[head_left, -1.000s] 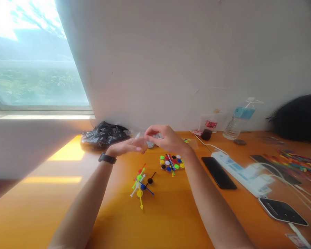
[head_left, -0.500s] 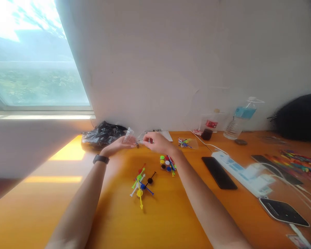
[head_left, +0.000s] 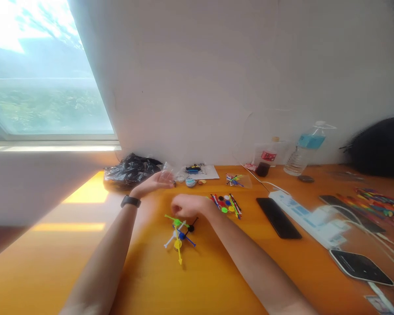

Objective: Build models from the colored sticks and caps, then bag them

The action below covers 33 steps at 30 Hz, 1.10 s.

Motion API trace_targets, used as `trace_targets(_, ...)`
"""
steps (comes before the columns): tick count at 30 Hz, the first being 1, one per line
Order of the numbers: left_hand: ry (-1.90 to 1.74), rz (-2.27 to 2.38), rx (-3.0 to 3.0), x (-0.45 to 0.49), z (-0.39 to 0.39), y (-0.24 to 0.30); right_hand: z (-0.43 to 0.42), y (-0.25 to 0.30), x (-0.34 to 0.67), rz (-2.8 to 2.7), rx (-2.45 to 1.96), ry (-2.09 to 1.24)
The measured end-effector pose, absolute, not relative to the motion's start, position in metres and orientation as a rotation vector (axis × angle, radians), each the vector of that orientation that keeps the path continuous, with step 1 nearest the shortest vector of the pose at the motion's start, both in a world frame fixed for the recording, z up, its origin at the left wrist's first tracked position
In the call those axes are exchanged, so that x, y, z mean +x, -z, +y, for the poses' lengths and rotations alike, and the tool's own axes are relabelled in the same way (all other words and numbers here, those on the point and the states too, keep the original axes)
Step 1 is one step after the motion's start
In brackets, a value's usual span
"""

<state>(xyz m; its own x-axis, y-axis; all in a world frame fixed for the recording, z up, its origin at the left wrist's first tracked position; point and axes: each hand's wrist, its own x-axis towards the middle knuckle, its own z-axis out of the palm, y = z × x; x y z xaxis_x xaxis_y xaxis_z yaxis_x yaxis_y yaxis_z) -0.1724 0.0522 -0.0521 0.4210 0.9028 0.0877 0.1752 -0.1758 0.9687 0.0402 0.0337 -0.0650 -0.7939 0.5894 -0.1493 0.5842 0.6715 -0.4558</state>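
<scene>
My left hand (head_left: 151,183) is raised over the back left of the table, holding a clear plastic bag (head_left: 166,173) by its edge. My right hand (head_left: 188,205) is curled closed just behind a loose group of plastic arrow spinners; its fingertips and anything in them are hidden. In this group are a green spinner (head_left: 177,222), a blue spinner (head_left: 182,236), a yellow spinner (head_left: 177,246) and a white one, with a black spinner (head_left: 191,228) partly behind my hand. A second set of arrows and discs (head_left: 226,203) lies beside my right wrist.
A black plastic bag (head_left: 131,170) sits at the back left. Behind my hands are a printed sheet (head_left: 210,171) and a round tin (head_left: 190,182). Another bag of spinners (head_left: 234,180), a black phone (head_left: 277,218), a power strip (head_left: 295,214) and bottles (head_left: 304,151) stand rightward.
My right hand has come away from the clear bag, down and toward me to the spinner group. The red spinner is now out of sight there. My left hand stays with the bag.
</scene>
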Motion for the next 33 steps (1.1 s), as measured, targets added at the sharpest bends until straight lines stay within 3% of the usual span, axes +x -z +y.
trace_targets(8, -0.905, 0.931, 1.687, -0.173, 0.054, 0.051, 0.041, 0.006, 0.091, -2.148, -0.838, -1.036)
trace_targets(14, -0.793, 0.921, 1.804, -0.162, 0.048, 0.038, 0.05, -0.01, 0.112, -1.603, -0.72, -0.846)
trace_targets(21, -0.81, 0.845, 1.83, -0.144, 0.039, 0.022, 0.047, -0.007, 0.104, -1.908, -0.767, -0.504)
trace_targets(33, -0.917, 0.851, 1.775, -0.148, 0.04, 0.022, 0.055, -0.003, 0.11, -1.876, -0.951, -0.551)
